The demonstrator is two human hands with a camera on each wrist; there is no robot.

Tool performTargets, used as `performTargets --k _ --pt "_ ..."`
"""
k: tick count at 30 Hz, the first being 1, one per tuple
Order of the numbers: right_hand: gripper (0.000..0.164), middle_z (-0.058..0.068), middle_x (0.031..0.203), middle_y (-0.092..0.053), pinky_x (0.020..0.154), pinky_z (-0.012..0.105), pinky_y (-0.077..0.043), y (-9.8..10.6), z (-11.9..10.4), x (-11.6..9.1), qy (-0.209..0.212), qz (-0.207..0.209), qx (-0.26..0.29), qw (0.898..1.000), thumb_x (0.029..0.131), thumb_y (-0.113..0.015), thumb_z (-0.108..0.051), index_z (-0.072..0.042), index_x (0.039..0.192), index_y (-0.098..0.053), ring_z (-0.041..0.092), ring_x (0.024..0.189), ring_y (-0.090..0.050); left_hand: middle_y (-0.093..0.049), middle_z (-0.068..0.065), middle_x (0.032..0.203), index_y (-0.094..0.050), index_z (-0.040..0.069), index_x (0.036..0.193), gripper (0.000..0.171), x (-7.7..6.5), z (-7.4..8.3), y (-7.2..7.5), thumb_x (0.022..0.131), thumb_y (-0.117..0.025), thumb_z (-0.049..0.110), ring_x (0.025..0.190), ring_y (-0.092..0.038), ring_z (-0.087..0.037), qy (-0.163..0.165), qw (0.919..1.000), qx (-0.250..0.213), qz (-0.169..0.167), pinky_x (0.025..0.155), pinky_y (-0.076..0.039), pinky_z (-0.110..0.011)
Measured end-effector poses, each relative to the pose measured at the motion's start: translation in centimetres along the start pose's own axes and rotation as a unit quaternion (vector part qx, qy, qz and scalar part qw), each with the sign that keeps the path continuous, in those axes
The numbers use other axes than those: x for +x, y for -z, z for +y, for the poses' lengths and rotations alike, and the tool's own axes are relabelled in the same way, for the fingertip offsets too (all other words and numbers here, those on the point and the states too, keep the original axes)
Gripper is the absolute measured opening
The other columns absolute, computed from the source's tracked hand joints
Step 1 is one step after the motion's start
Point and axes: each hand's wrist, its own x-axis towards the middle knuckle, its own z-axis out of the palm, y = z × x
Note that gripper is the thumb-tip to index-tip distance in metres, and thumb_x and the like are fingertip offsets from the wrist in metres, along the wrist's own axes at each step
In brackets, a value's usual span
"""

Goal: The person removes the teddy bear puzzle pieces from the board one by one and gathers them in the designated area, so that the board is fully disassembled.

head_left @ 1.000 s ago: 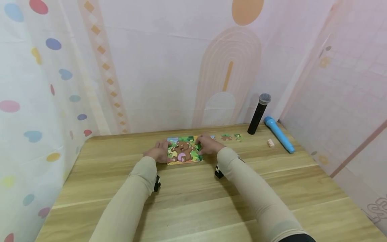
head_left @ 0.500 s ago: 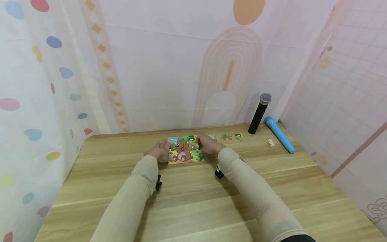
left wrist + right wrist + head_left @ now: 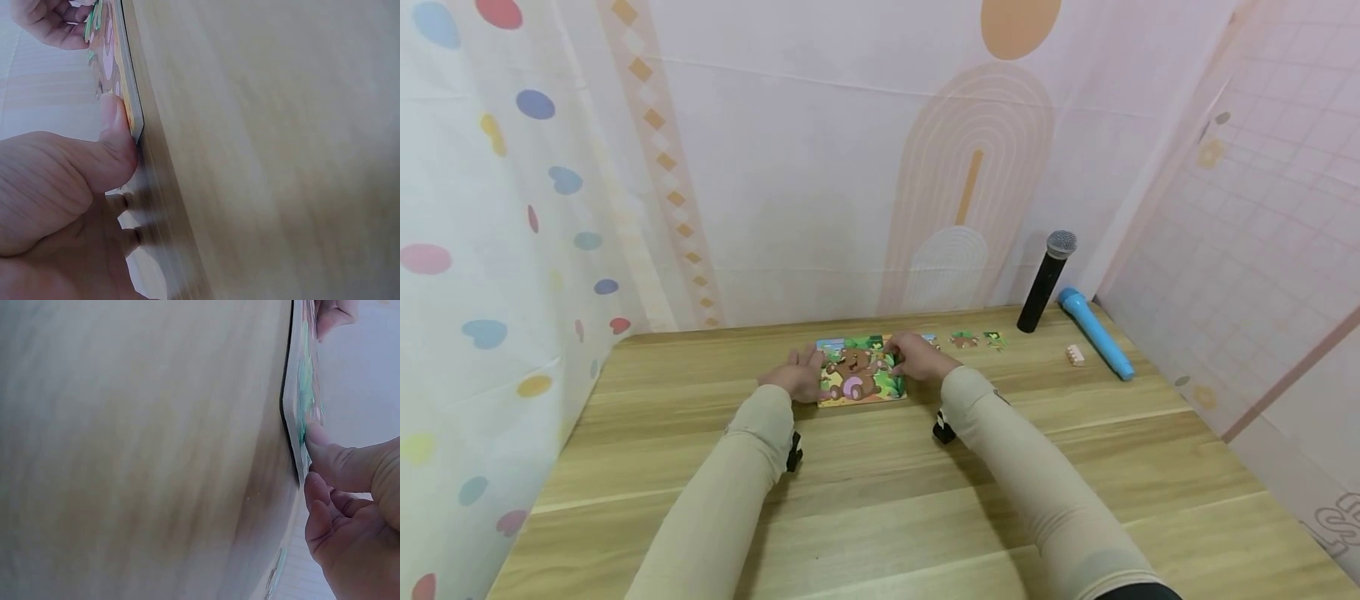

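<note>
Touching bear puzzle [image 3: 855, 375] at both sides: left hand [image 3: 797, 377], fingers spread; right hand [image 3: 917, 359], fingers bent, pinch unclear.

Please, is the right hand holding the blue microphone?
No, the right hand touches the bear jigsaw puzzle with its thumb, while the blue microphone lies apart on the wooden table.

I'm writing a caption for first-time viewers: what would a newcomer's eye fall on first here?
Probably the colourful bear puzzle on the wooden table, between the person's left grip and right grip. Next, perhaps, the black microphone standing at the back right, with a bright blue microphone lying to its right.
</note>
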Motion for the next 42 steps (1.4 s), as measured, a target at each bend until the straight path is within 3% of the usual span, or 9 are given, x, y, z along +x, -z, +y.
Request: performTargets --k 9,21,25,32,35,42 --pt "0.038 0.012 0.111 -0.062 0.09 0.034 -0.053 0.2 0.0 -0.2 -0.007 -0.011 0.012 1.0 0.089 -0.076 0.0 0.003 0.125 -0.064 0.023 0.1 -0.058 0.01 -0.016 0.169 -0.019 0.008 0.161 0.075 0.0 0.1 0.1 0.103 -0.059 0.033 0.153 0.008 -0.043 0.004 1.0 0.006 0.002 0.108 -0.005 -0.083" --pt "0.039 0.013 0.11 -0.061 0.086 0.032 -0.053 0.0 -0.1 -0.5 0.006 -0.008 -0.016 1.0 0.092 -0.073 -0.003 0.006 0.129 -0.064 0.021 0.096 -0.056 0.012 -0.017 0.169 -0.018 0.007 0.162 0.073 0.3 0.0 -0.1 0.104 -0.056 0.031 0.153 0.009 -0.043 0.004 1.0 0.006 0.0 0.109 -0.003 -0.081" --pt "0.038 0.015 0.122 -0.058 0.091 0.034 -0.052 -0.1 -0.2 -0.5 -0.001 -0.015 -0.031 0.999 0.096 -0.068 -0.003 0.004 0.133 -0.061 0.023 0.104 -0.057 0.014 -0.017 0.168 -0.016 0.005 0.162 0.074 0.1 0.2 0.0 0.105 -0.055 0.03 0.153 0.011 -0.043 0.003 1.0 0.001 -0.002 0.11 0.0 -0.08" --pt "0.04 0.019 0.139 -0.048 0.105 0.039 -0.048 -0.4 -0.2 -0.6 -0.018 -0.042 -0.045 0.998 0.103 -0.058 -0.005 0.002 0.142 -0.054 0.029 0.124 -0.055 0.019 -0.014 0.168 -0.013 0.008 0.162 0.075 1.4 -0.6 -0.6 0.105 -0.054 0.035 0.152 0.016 -0.043 0.008 0.9999 0.008 -0.004 0.108 0.002 -0.081" --pt "0.04 0.02 0.142 -0.045 0.107 0.04 -0.047 -0.3 -0.4 -0.6 -0.022 -0.046 -0.053 0.997 0.104 -0.056 -0.005 0.002 0.143 -0.053 0.031 0.128 -0.053 0.018 -0.014 0.168 -0.013 0.008 0.163 0.075 0.5 0.0 -0.1 0.105 -0.054 0.033 0.152 0.015 -0.041 0.01 0.9999 0.003 -0.009 0.109 0.002 -0.081" --pt "0.039 0.017 0.139 -0.048 0.105 0.039 -0.048 -0.3 -0.7 -0.7 -0.026 -0.037 -0.071 0.996 0.102 -0.06 -0.006 0.001 0.14 -0.053 0.03 0.126 -0.053 0.014 -0.014 0.169 -0.014 0.009 0.163 0.075 -0.1 0.2 0.1 0.105 -0.054 0.033 0.153 0.014 -0.04 0.007 1.0 -0.002 -0.006 0.108 -0.001 -0.082"
